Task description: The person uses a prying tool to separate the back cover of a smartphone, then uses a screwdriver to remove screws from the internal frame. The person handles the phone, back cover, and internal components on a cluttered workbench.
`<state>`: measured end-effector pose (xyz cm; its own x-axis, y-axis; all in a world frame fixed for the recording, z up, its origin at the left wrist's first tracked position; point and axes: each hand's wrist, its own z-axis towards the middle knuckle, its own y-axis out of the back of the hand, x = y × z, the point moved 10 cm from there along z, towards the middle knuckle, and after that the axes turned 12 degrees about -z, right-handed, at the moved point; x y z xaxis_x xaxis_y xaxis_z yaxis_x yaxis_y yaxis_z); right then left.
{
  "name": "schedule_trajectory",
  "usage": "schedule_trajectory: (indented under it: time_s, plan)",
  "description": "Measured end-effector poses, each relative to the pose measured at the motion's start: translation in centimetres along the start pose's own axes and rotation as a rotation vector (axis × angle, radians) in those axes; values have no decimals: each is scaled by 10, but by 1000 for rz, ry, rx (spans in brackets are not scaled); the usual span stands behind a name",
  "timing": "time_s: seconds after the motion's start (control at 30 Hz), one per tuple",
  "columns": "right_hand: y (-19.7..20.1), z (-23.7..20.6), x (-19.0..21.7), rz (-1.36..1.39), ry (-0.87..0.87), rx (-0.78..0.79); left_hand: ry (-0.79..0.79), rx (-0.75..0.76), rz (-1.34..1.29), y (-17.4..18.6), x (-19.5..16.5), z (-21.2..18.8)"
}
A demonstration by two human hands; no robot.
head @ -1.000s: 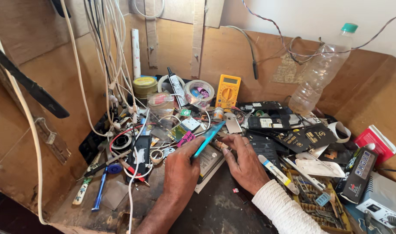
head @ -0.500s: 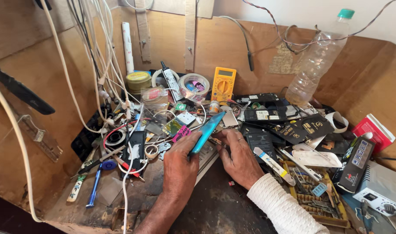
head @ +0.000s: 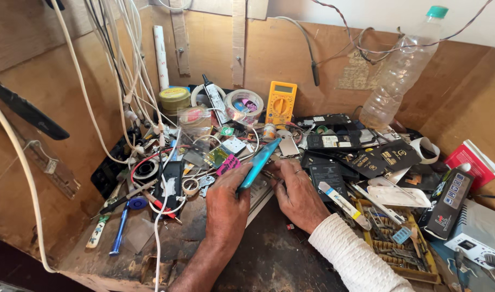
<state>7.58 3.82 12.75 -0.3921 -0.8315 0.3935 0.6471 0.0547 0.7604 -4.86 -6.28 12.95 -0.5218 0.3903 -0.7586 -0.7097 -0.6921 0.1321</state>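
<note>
The left hand [head: 225, 203] has its grip closed on a blue phone [head: 258, 161], tilted on edge, long side pointing up-right (toward the yellow meter [head: 280, 103]). The right hand [head: 297, 192] lies flat beside it. A red box [head: 471, 162] sits far right.

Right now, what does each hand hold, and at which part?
The left hand holds a blue tool by its lower end, tip pointing up and away. The right hand rests beside it; whether it holds anything cannot be told.
</note>
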Motion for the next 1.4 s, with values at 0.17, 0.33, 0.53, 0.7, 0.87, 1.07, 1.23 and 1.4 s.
schedule_trajectory:
  time_s: [0.17,0.33,0.53,0.7,0.87,1.07,1.23,1.4]
  plan:
    - [-1,1,1,-36,0,20,-2,-6,-11,-2,2,1]
    - [-2,1,3,-72,2,32,-5,-13,2,-2,2,1]
    - [-2,2,4,-42,33,17,-1,4,-5,-3,3,0]
    - [-2,1,6,-95,90,-6,-38,1,15,-3,0,1]
    - [-6,3,2,-167,74,11,-27,-2,6,-3,0,0]
    - [-15,4,-3,-275,44,78,-30,8,15,-4,-1,1]
    - [-15,4,6,-300,136,80,6,5,14,-4,3,1]
    - [-11,7,11,-329,165,74,34,-28,-18,-2,7,0]
